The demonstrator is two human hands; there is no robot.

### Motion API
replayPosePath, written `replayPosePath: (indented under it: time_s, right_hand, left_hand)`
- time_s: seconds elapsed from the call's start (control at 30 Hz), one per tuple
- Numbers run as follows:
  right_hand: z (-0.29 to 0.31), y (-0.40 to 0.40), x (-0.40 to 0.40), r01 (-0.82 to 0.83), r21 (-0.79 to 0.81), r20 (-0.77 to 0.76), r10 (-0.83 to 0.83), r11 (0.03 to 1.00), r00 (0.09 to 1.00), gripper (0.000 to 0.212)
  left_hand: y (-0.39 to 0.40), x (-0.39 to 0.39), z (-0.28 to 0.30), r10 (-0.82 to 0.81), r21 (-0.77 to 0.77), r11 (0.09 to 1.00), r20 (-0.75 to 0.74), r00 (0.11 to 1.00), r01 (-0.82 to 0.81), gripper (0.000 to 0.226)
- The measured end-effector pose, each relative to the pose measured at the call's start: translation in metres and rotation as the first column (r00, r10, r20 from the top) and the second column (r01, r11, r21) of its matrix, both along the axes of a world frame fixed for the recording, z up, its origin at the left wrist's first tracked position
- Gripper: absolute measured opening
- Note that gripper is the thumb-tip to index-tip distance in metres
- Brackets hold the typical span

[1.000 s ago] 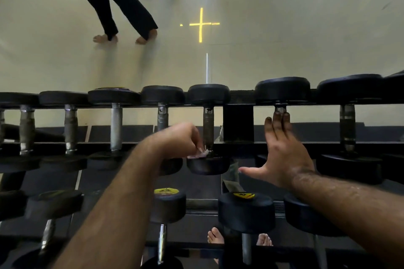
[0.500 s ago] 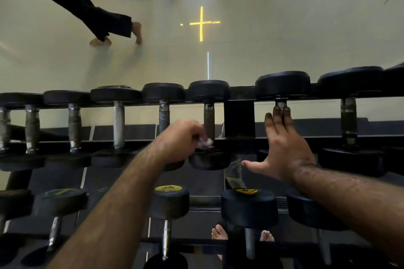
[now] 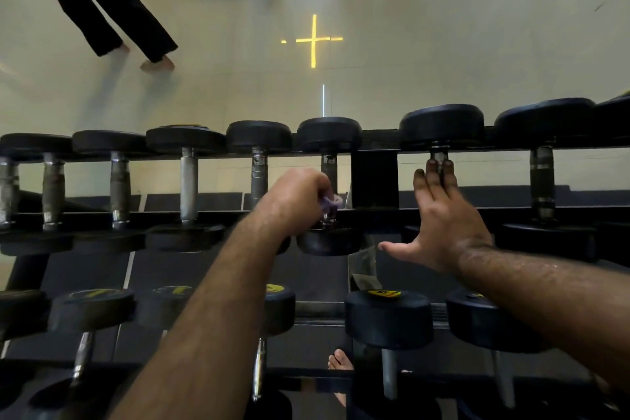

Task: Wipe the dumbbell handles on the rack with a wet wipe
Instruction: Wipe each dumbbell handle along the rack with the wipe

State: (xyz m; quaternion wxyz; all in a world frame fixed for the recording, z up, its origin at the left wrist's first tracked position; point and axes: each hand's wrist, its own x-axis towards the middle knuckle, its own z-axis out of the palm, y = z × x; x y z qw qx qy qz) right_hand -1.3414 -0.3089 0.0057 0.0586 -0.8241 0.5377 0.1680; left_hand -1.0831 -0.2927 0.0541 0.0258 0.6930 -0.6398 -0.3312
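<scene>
My left hand (image 3: 296, 201) is curled tight around a crumpled wet wipe (image 3: 331, 202), pressing it on the handle (image 3: 329, 167) of the fifth dumbbell on the upper rack (image 3: 375, 181). My right hand (image 3: 443, 215) is flat, fingers straight, fingertips (image 3: 439, 167) touching the next handle (image 3: 439, 155) past the rack post. Neighbouring handles stand close either side; open floor (image 3: 443, 44) beyond the rack.
</scene>
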Motion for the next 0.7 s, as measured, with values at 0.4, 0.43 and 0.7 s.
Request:
replayPosePath:
  time_s: [0.4, 0.43, 0.7]
  right_hand:
    - [-0.004, 0.007, 0.0, -0.001, -0.039, 0.049, 0.003, 0.999, 0.999, 0.155]
    - [-0.004, 0.007, 0.0, 0.008, -0.037, 0.061, -0.006, 0.999, 0.998, 0.154]
    - [0.029, 0.035, -0.013, 0.113, 0.15, 0.626, -0.183, 0.982, 0.758, 0.075]
  left_hand:
    - [0.05, -0.001, 0.012, 0.342, 0.012, 0.892, -0.671, 0.658, -0.452, 0.025]
    - [0.057, -0.008, 0.01, 0.389, 0.069, 0.853, -0.745, 0.542, -0.517, 0.024]
    - [0.144, -0.089, 0.056, 0.49, 0.177, 0.703, -0.822, 0.289, -0.688, 0.023]
